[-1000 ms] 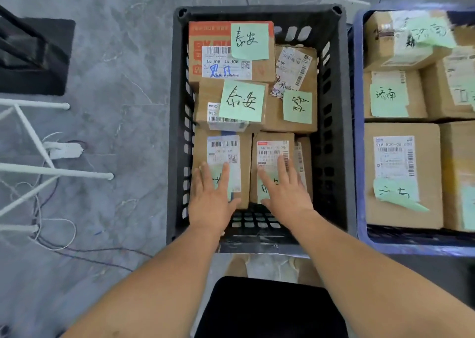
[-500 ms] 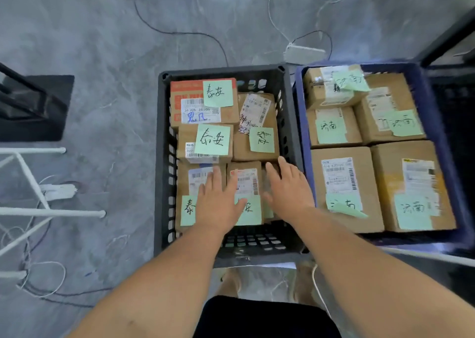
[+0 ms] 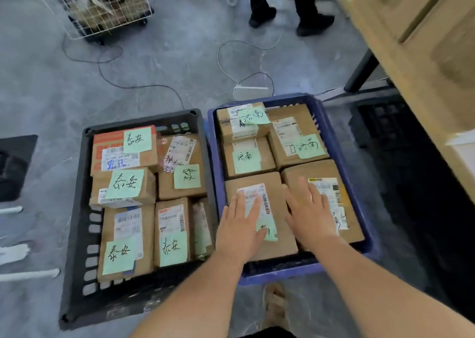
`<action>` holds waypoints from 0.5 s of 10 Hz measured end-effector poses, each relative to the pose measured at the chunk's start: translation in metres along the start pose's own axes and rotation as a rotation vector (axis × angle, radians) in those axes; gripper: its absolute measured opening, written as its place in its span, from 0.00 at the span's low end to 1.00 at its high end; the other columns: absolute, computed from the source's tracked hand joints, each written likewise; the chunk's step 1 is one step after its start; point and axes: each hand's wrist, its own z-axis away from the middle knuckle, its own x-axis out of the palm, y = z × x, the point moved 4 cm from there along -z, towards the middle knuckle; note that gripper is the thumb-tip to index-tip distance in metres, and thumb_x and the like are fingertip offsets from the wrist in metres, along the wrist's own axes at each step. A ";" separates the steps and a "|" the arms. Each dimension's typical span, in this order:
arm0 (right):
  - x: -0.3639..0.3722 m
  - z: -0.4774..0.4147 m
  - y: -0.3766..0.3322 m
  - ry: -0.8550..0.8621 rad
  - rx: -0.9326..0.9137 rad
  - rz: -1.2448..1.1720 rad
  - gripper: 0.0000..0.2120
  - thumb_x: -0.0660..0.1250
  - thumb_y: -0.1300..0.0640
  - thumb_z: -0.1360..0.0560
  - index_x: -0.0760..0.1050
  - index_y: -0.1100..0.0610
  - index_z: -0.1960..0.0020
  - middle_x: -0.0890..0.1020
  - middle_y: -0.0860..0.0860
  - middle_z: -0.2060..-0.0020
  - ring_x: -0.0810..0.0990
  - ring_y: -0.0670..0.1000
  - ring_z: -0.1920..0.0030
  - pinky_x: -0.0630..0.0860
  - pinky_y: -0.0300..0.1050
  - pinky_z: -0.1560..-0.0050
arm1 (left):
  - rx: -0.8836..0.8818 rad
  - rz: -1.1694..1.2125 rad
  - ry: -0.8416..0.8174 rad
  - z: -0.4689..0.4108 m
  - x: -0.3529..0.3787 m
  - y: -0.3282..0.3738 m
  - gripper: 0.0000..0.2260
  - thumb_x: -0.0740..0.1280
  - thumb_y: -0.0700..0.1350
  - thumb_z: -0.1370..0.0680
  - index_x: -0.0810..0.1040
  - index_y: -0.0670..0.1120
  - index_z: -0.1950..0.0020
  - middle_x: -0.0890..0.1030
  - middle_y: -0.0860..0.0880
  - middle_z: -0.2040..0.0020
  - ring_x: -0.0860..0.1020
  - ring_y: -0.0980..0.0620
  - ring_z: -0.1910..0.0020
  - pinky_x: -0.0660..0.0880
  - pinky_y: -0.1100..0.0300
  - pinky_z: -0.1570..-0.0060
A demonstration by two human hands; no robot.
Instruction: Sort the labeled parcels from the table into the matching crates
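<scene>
Two boxes sit in the blue crate [image 3: 303, 270]. The left hand [image 3: 240, 224] lies flat on the front-left box [image 3: 282, 245] and the right hand [image 3: 312, 214] on the front-right box [image 3: 323, 169]. Fingers are straight and grip nothing, likely pushing them snug.

Matt brown cardboard parcels [image 3: 270, 204] carry white paper labels and pale green paper notes [image 3: 126, 183]. Black crate [image 3: 77, 234] and blue crate [image 3: 341, 157] are moulded plastic. Floor [image 3: 167, 54] is smooth grey stone-look.
</scene>
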 end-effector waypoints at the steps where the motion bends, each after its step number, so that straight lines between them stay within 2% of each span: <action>1: 0.023 0.000 0.030 -0.142 0.001 -0.005 0.30 0.53 0.47 0.18 0.40 0.44 0.23 0.36 0.53 0.24 0.40 0.60 0.24 0.52 0.59 0.27 | -0.011 -0.022 -0.087 -0.013 0.029 0.021 0.34 0.55 0.60 0.19 0.38 0.55 0.22 0.37 0.43 0.21 0.38 0.44 0.22 0.44 0.49 0.24; 3: 0.026 -0.007 0.037 -0.241 -0.037 0.002 0.31 0.58 0.49 0.20 0.44 0.44 0.23 0.41 0.54 0.23 0.45 0.62 0.24 0.60 0.59 0.31 | -0.078 -0.069 -0.223 -0.015 0.038 0.029 0.35 0.59 0.59 0.20 0.38 0.57 0.22 0.35 0.44 0.22 0.38 0.45 0.23 0.46 0.50 0.25; 4: 0.002 -0.003 0.034 -0.177 -0.054 0.002 0.30 0.60 0.50 0.22 0.50 0.48 0.24 0.49 0.58 0.24 0.56 0.60 0.27 0.65 0.57 0.36 | -0.118 -0.053 -0.193 -0.008 0.009 0.034 0.36 0.58 0.60 0.20 0.37 0.56 0.22 0.37 0.44 0.21 0.40 0.45 0.22 0.47 0.48 0.24; 5: -0.027 0.009 0.028 -0.042 -0.100 0.037 0.27 0.62 0.52 0.23 0.56 0.52 0.27 0.59 0.58 0.29 0.64 0.59 0.33 0.67 0.55 0.37 | -0.082 -0.053 -0.086 0.008 -0.023 0.045 0.35 0.57 0.59 0.19 0.38 0.55 0.22 0.38 0.43 0.21 0.41 0.45 0.22 0.48 0.49 0.24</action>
